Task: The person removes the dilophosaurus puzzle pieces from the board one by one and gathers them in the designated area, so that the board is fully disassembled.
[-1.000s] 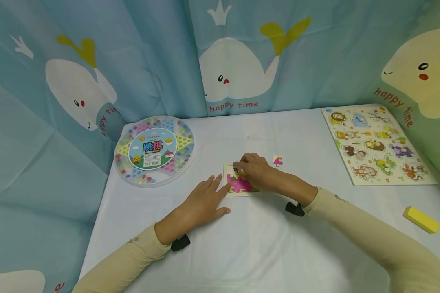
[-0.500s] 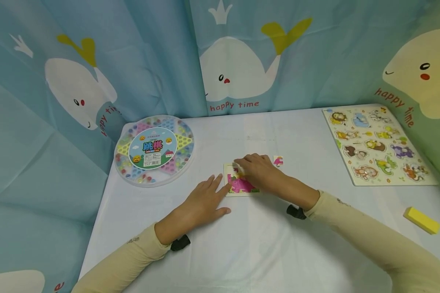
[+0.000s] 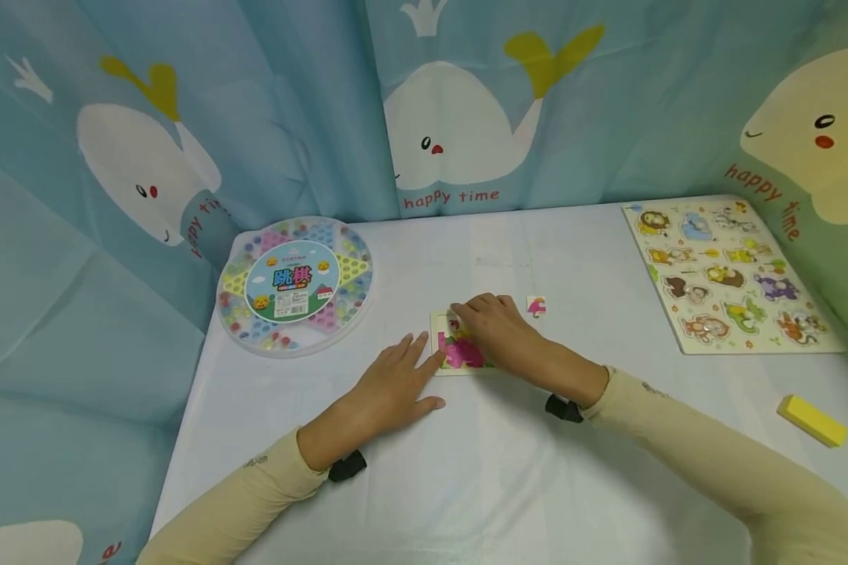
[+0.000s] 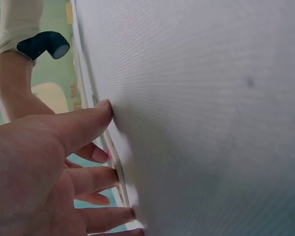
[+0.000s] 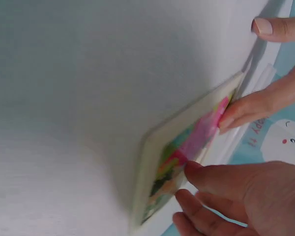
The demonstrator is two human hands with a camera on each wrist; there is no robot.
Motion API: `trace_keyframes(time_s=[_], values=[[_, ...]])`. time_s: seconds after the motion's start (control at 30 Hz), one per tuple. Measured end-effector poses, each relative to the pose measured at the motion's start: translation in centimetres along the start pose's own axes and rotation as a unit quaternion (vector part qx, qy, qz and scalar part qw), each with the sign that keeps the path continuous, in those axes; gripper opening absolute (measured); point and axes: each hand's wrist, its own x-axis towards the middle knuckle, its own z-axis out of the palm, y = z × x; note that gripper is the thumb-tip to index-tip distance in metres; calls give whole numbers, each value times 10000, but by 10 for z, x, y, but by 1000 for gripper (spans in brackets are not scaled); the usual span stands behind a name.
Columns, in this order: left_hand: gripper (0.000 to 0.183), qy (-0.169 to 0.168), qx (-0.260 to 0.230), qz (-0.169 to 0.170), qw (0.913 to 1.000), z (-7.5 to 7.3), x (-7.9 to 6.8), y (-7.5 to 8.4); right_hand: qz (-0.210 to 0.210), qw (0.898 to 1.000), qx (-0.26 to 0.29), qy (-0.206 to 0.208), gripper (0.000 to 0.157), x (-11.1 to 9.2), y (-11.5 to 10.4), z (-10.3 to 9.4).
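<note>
A small jigsaw puzzle (image 3: 459, 355) with a pink picture in a cream frame lies flat on the white table. My left hand (image 3: 392, 383) rests beside it, fingers spread and straight, one fingertip on the puzzle's left part. From the right, my right hand (image 3: 503, 333) reaches over the upper right of the puzzle and hides that part. In the right wrist view, the thumb (image 5: 199, 173) touches the puzzle surface, the other fingers are loosely bent at its far edge, and no separate piece shows between them. One loose puzzle piece (image 3: 536, 306), white and pink, lies just beyond the right hand.
At the back left sits a round Chinese checkers box (image 3: 293, 282) with coloured marbles. A wooden animal puzzle board (image 3: 731, 275) lies at the back right, with a yellow block (image 3: 813, 421) nearer. Behind the table hangs a blue whale-print curtain (image 3: 572, 157).
My right hand has shifted only slightly over the puzzle's upper part, its fingers less bunched than a second ago. The left hand has stayed in place. The head view has tilted a little.
</note>
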Motion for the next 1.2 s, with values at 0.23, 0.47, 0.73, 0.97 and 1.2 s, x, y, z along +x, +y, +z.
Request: trace_keyframes(time_s=[0.23, 0.47, 0.73, 0.97, 1.2], values=[[76, -71, 16, -19, 10000, -1, 1, 0, 244, 9985, -131, -469, 65, 6, -2, -6], [75, -110, 14, -59, 9999, -1, 2, 0, 296, 9960, -110, -839, 65, 9, -2, -10], [75, -114, 26, -86, 9999, -1, 1, -1, 310, 9959, -42, -853, 60, 12, 0, -8], [75, -101, -14, -64, 9999, 0, 1, -2, 450, 9959, 349, -710, 51, 10, 3, -6], [74, -44, -36, -12, 10000, -2, 0, -2, 252, 9963, 774, -261, 45, 7, 11, -2]])
